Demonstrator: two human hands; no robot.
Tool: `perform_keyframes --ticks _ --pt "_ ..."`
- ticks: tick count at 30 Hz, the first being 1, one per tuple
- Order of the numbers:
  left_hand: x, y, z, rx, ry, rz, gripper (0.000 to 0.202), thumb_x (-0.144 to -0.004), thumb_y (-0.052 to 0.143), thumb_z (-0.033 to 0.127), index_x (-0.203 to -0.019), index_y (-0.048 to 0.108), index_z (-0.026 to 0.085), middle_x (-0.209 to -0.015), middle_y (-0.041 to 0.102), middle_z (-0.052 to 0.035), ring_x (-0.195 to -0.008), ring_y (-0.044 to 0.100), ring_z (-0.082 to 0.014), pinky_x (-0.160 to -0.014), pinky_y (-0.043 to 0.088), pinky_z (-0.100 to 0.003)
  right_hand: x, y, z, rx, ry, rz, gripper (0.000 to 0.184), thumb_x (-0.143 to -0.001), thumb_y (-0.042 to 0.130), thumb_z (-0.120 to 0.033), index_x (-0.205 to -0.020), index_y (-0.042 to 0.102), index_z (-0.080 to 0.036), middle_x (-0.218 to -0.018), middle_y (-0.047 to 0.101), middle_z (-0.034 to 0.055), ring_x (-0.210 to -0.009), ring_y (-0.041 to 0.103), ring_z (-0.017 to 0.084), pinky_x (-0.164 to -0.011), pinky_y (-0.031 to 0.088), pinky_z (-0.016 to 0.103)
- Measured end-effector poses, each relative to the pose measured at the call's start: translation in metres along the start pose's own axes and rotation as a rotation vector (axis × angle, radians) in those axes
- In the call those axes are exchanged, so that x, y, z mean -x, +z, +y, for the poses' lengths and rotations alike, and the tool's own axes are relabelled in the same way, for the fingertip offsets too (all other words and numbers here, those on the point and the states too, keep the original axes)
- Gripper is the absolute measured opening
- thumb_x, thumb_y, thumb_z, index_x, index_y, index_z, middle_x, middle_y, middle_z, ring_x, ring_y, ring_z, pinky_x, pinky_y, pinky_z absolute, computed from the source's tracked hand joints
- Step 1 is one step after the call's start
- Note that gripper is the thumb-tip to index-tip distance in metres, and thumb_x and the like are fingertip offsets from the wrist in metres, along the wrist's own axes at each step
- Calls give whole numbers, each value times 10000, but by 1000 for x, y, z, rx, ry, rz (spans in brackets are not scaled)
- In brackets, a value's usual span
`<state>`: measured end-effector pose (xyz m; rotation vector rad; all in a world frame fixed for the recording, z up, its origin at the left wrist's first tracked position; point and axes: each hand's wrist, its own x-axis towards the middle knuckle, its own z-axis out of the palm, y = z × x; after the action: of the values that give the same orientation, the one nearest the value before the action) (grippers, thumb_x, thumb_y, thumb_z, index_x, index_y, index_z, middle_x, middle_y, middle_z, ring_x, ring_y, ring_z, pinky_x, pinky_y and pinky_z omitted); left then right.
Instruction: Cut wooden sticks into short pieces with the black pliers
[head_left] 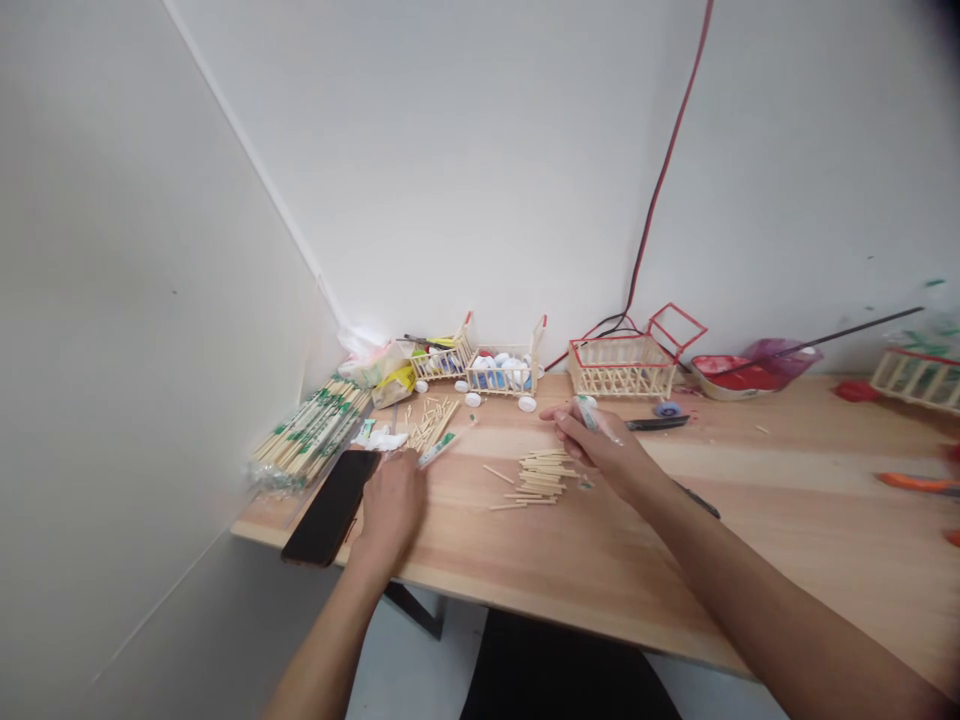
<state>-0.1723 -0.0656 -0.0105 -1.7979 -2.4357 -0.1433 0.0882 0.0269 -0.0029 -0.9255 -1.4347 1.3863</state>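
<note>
My left hand (394, 495) rests low on the table beside a black phone (330, 508), its fingertips hidden behind the knuckles. Just past it lie a crumpled white wrapper (384, 440) and a pile of short wooden sticks (429, 424). A clear wrapper with green print (438, 450) sticks out to the right of that hand. Closed fingers of my right hand (589, 435) grip a small clear plastic wrapper with green and white marks (587, 412). Below and left of it, cut wooden sticks (540, 478) are spread in a loose heap.
Bundled wrapped chopsticks (311, 432) lie at the left wall. Along the back stand small stick-built carts (502, 372) and a red-rimmed stick basket (622, 367). A black-handled knife (658, 423), a tape roll (667, 409), a red-filled tray (739, 378) and an orange-handled tool (916, 483) are to the right.
</note>
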Motion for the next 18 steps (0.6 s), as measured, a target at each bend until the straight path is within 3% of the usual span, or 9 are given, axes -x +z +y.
perform_keyframes --ticks 3,5,7,9,11,13,16,18 --pt "3 -1 -2 33 -27 -1 215 -944 399 263 -950 589 163 -974 669 -141 -929 653 -296 -717 451 -350 0 -1 3 39 -7 -32 441 -777 645 -556 -949 668 -150 -650 485 -38 -480 388 72 -423 228 227" --pt "4 -4 -1 87 -38 68 258 -946 419 331 -1015 594 155 -1038 653 -153 -922 648 -300 -717 455 -359 -1 -2 7 28 0 -34 455 -789 636 -566 -978 665 -153 -614 439 -54 -465 350 70 -421 203 227" --pt "4 -10 3 233 -15 191 298 -948 419 365 -1058 598 154 -1092 641 -152 -948 635 -283 -753 456 -355 -3 -4 10 -10 8 -37 470 -802 630 -576 -1017 657 -159 -567 350 -81 -451 288 68 -420 161 226" --pt "5 -15 15 507 28 255 313 -955 399 377 -1007 615 157 -1023 663 -122 -936 627 -243 -786 453 -329 -3 -2 12 -40 21 -65 483 -812 621 -588 -1048 653 -168 -560 301 -89 -449 252 67 -421 140 225" --pt "6 -18 36 840 65 178 352 -955 381 413 -890 617 160 -853 672 -78 -825 624 -197 -750 456 -293 0 3 10 -37 15 -104 482 -832 595 -598 -1052 663 -176 -590 350 -70 -463 276 68 -420 157 220" --pt "8 -17 64 1094 114 11 369 -949 371 427 -829 598 163 -761 658 -51 -684 591 -159 -658 446 -263 4 9 7 8 -25 -133 467 -846 571 -600 -1012 686 -179 -628 431 -36 -488 341 78 -422 204 216" --pt "12 -11 108 1229 193 -205 361 -950 353 407 -771 560 172 -725 651 -49 -603 560 -141 -606 430 -258 10 17 5 77 -66 -148 413 -789 640 -580 -898 697 -186 -594 500 -9 -485 438 116 -419 296 234" --pt "16 -7 131 1184 230 -231 318 -947 336 338 -754 536 184 -712 647 -51 -643 588 -159 -643 440 -276 11 18 5 82 -49 -112 364 -749 680 -556 -836 669 -203 -529 477 -27 -426 439 129 -395 311 249"
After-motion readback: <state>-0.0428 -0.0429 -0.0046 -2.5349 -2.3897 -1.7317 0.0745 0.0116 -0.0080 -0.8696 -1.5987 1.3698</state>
